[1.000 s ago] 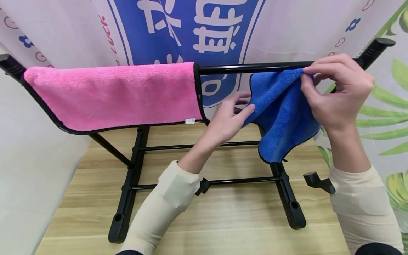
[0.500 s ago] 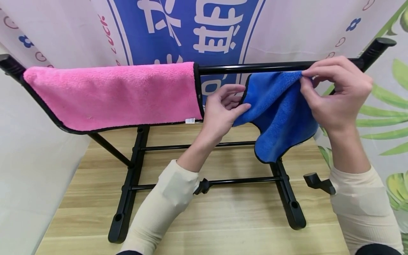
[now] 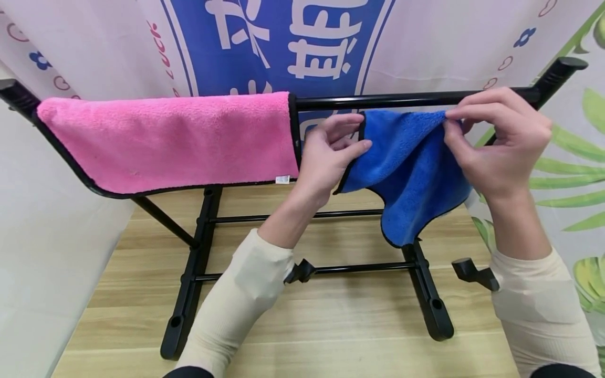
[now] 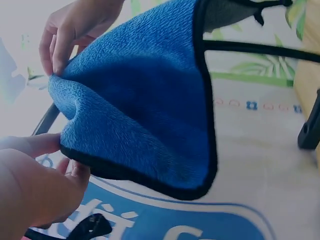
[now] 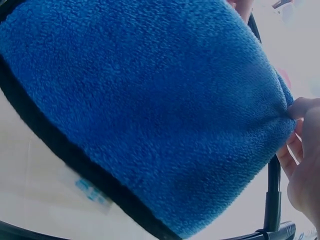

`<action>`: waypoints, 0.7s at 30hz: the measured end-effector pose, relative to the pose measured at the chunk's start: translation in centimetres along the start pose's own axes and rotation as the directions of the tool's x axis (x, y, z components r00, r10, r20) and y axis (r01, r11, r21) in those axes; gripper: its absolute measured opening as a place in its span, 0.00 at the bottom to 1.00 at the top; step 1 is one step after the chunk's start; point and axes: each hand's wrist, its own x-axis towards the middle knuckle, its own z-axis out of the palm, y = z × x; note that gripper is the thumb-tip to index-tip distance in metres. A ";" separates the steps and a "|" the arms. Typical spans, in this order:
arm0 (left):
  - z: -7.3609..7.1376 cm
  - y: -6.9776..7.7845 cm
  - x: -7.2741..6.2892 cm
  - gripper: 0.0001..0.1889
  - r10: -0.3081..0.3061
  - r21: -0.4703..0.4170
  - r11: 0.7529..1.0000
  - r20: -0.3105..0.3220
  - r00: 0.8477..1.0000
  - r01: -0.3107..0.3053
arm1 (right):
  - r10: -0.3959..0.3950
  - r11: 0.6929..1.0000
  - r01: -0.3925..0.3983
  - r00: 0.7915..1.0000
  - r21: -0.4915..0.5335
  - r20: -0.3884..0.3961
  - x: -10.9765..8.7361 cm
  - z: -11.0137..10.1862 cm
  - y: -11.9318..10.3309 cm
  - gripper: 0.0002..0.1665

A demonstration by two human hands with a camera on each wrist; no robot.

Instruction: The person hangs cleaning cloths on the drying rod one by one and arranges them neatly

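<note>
A fluffy blue towel [image 3: 408, 173] with black trim hangs in folds from both hands, just below the top bar [image 3: 378, 101] of a black rack. Between thumb and fingers, my right hand [image 3: 508, 144] pinches its upper edge. My left hand [image 3: 323, 160] holds the trimmed side edge at the towel's upper left corner. In the left wrist view the left-hand fingers [image 4: 75, 170] sit at that black border, and the other hand grips farther along the cloth. The right wrist view is mostly filled by the towel, gathered at the pinching fingertips [image 5: 298, 107].
A pink towel [image 3: 179, 144] with black trim lies over the left half of the bar. The rack's feet [image 3: 427, 294] stand on a wood-grain surface [image 3: 331, 325]. Behind hangs a white curtain [image 3: 435, 42] with a blue printed panel. A leaf-patterned sheet [image 3: 567, 184] is at the right.
My left hand has moved up, from the towel's side to its upper left corner, spreading the blue edge leftward. The right hand has sunk slightly, still pinching the towel.
</note>
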 end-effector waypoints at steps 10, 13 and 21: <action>0.7 0.5 -0.1 0.13 0.288 0.296 0.906 0.091 0.953 -0.302 | -0.082 0.996 0.090 0.971 -0.027 0.224 -0.8 -0.1 1.0 0.08; 0.8 0.6 -0.2 0.10 0.347 0.304 0.875 0.151 0.926 -0.378 | -0.091 0.995 0.099 0.947 -0.008 0.306 -1.0 -0.1 1.2 0.07; 1.2 1.2 0.0 0.11 0.405 0.226 0.850 0.299 0.864 -0.476 | -0.102 0.995 0.100 0.872 0.029 0.479 -1.1 -0.3 1.1 0.17</action>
